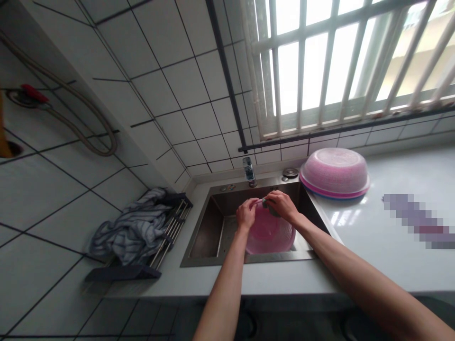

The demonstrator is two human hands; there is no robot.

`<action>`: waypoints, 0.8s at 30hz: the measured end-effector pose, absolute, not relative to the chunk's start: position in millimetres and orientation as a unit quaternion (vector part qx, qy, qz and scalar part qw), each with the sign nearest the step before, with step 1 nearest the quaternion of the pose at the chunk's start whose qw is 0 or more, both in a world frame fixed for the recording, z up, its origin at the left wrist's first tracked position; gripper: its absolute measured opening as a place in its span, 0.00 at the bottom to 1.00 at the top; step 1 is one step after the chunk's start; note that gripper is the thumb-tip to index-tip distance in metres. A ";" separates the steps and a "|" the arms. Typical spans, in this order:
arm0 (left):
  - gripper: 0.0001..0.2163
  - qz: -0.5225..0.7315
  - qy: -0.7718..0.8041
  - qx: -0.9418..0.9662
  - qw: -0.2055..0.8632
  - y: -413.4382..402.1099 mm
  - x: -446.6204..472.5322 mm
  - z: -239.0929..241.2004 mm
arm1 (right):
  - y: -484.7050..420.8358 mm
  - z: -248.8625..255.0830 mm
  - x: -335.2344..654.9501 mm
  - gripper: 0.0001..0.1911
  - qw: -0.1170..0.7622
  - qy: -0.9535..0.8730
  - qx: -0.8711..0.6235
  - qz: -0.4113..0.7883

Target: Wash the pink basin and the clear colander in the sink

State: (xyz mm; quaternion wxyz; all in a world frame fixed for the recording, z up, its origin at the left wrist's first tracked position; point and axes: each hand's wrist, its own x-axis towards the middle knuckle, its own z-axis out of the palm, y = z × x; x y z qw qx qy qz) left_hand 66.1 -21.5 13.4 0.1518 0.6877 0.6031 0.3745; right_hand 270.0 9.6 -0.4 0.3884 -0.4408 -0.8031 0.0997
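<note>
Tiled kitchen corner, steel sink [208, 222] below a barred window [320, 61]. Down in the sink: pink basket [270, 235], tilted. Left hand [246, 214] clamped on its rim, right hand [282, 204] closed around a small dark pad [266, 205] at the same rim. Upturned pink basin [334, 171] on the counter [373, 246].

The sink [249, 259] is brushed steel, dull grey with a soft sheen, and the tap [249, 169] is bright chromed metal. The basin [272, 234] in it is pink plastic, translucent and smooth; the pad [266, 204] at its rim looks dark, matt and rough. The bowl [334, 171] is finely meshed pink plastic over a blue plastic rim. The counter [373, 237] is white, smooth and glossy, mirroring the window. The tiles [185, 85] are glazed white ceramic. The cloth [131, 232] is soft striped fabric on a rack [170, 227] of metal rods.
</note>
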 end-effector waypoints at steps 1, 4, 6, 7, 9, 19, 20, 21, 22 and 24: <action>0.11 0.372 0.603 0.690 0.151 -21.3 66.7 13.4 | 9.5 0.1 269.4 0.07 0.392 -0.803 -0.437 0.103; 0.11 0.371 0.602 0.694 0.134 -21.1 65.4 15.0 | 10.7 -0.3 272.5 0.07 0.405 -0.790 -0.445 0.116; 0.11 0.369 0.604 0.695 0.125 -21.6 64.9 16.5 | 11.6 -1.6 275.8 0.07 0.411 -0.780 -0.455 0.122; 0.11 0.367 0.604 0.696 0.124 -22.0 65.3 17.0 | 11.5 -2.1 276.6 0.07 0.413 -0.777 -0.459 0.124; 0.11 0.361 0.601 0.702 0.124 -22.8 67.5 17.5 | 10.1 -2.1 275.4 0.07 0.414 -0.776 -0.458 0.126; 0.09 0.355 0.585 0.721 0.108 -23.2 70.1 18.6 | 9.7 -2.4 268.1 0.07 0.427 -0.776 -0.448 0.121; 0.09 0.354 0.587 0.721 0.104 -23.3 70.8 18.7 | 9.9 -3.0 269.1 0.07 0.425 -0.775 -0.452 0.123; 0.09 0.350 0.588 0.722 0.103 -23.4 71.7 18.7 | 9.8 -3.3 269.6 0.06 0.423 -0.775 -0.453 0.124; 0.09 0.345 0.587 0.725 0.105 -23.5 72.9 18.5 | 9.3 -3.3 269.4 0.06 0.421 -0.777 -0.451 0.124; 0.09 0.337 0.584 0.730 0.111 -23.7 74.6 18.1 | 8.4 -2.6 267.9 0.06 0.422 -0.781 -0.444 0.121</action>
